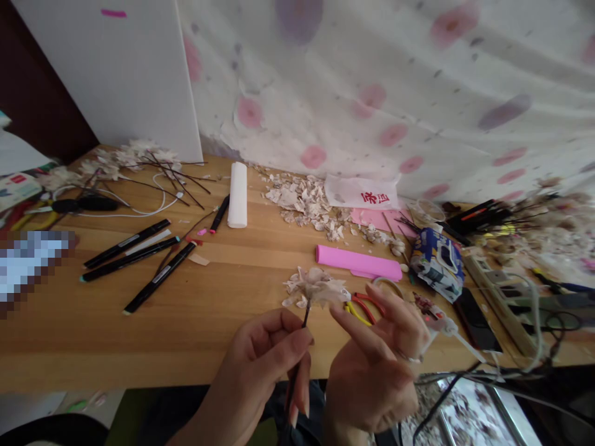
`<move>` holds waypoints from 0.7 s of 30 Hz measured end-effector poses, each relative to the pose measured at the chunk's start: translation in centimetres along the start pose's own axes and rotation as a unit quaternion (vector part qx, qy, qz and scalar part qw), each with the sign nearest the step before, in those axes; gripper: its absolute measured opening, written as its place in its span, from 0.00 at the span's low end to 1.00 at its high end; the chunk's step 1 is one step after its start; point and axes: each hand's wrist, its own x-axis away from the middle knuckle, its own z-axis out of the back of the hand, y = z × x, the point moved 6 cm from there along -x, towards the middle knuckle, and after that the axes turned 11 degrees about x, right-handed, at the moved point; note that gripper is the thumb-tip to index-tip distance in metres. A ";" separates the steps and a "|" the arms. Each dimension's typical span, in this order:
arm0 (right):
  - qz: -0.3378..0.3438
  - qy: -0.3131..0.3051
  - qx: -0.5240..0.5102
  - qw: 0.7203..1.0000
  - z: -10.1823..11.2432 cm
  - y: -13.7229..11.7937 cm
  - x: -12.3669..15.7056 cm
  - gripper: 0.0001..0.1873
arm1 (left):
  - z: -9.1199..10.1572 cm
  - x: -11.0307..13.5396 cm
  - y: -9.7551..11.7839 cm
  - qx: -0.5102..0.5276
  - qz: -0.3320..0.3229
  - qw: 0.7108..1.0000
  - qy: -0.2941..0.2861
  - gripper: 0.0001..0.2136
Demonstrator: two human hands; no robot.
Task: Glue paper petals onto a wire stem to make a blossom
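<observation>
My left hand point(269, 356) is closed, pinching the thin dark stem of a pale, whitish-beige flower point(320, 288). The flower stands upright above my fingertips, its layered petals spread out over the table. On its right side is my right hand point(379, 362), palm turned partly up, fingers apart and somewhat bent. Its index fingertip is close to the petals; whether it touches them I cannot tell. Behind that hand lie pliers with red and yellow handles point(366, 308), partly covered by the fingers.
Loose pale petals point(302, 199) are heaped near the curtain. A pink roll point(357, 262), a white roll point(238, 195) and several black markers point(160, 279) lie on the wooden table point(223, 297). At right are a blue wipes pack point(437, 261), phone point(478, 319), power strip point(497, 297) and cables.
</observation>
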 end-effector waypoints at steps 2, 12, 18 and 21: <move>-0.034 0.021 -0.018 0.999 0.4 0.1 0.1 0.32 | 0.0 0.0 0.1 0.002 -0.001 1.000 0.000 0.20; -0.035 0.067 -0.099 0.992 -0.5 0.7 0.3 0.12 | 3.2 1.1 0.5 -0.029 0.014 0.999 0.033 0.19; -0.079 0.036 -0.027 0.996 0.6 3.6 1.7 0.06 | 5.1 0.1 3.0 -0.020 -0.086 0.992 0.095 0.15; -0.067 0.032 0.003 0.997 1.1 4.6 2.0 0.03 | 5.3 -0.5 4.0 -0.018 -0.119 0.987 0.109 0.15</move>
